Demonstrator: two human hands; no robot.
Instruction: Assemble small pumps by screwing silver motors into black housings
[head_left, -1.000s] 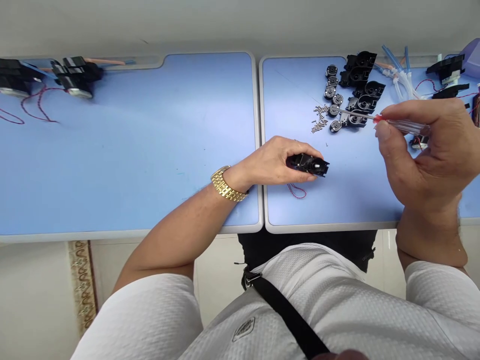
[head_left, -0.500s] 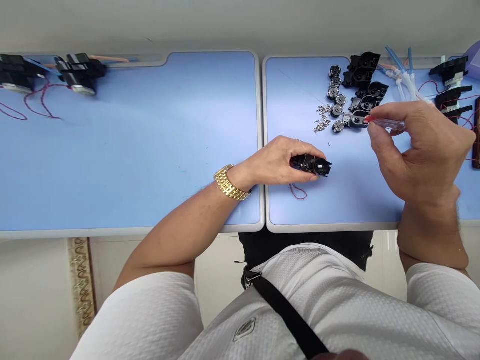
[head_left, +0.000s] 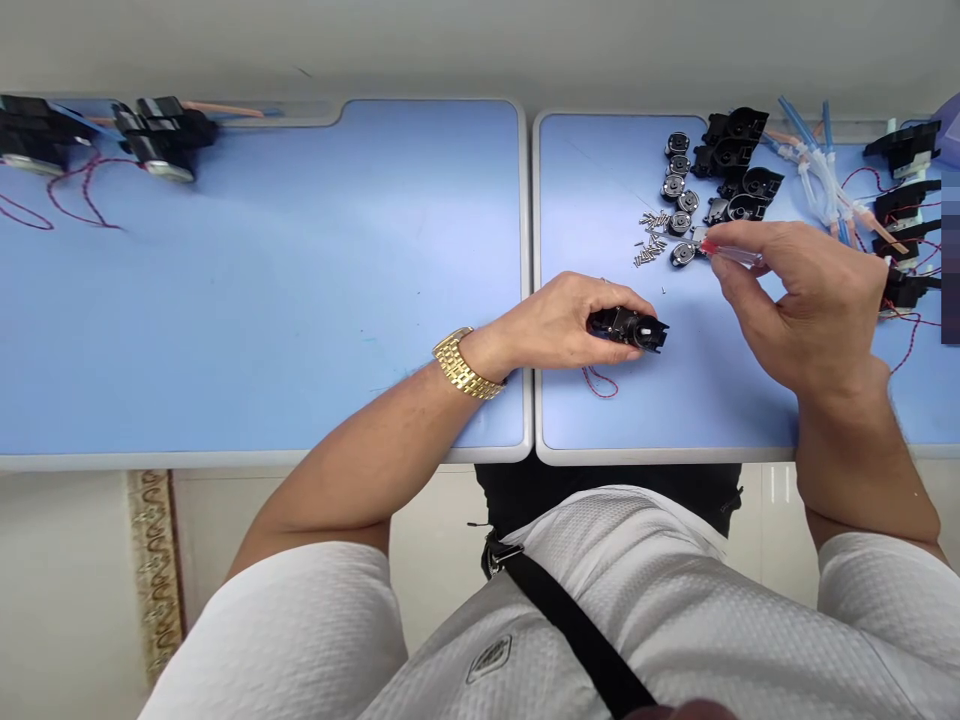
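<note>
My left hand [head_left: 574, 325] is wrapped round a black plastic motor housing [head_left: 634, 328], whose open round end with a small white shaft faces right. From beneath that hand a loop of red wire [head_left: 602, 384] comes out onto the table. My right hand [head_left: 806, 295] pinches a screwdriver [head_left: 731, 252] with a clear handle and a red collar. Its thin shaft points left, with the tip at the pile of small screws [head_left: 649, 248]; whether the tip touches a screw I cannot tell. Several round metal-and-black parts [head_left: 678, 187] stand in a column beside the screws.
Black half-housings [head_left: 739, 140] lie behind my right hand. Farther right are blue and clear tubes [head_left: 821, 180] and black assemblies [head_left: 904, 205] with red wires. More black assemblies [head_left: 161, 135] sit at the far left. A seam divides the two blue tabletops [head_left: 300, 300].
My right hand has moved left and slightly down, bringing the screwdriver tip to the screws. My left hand keeps hold of the black housing. The view has shifted slightly.
</note>
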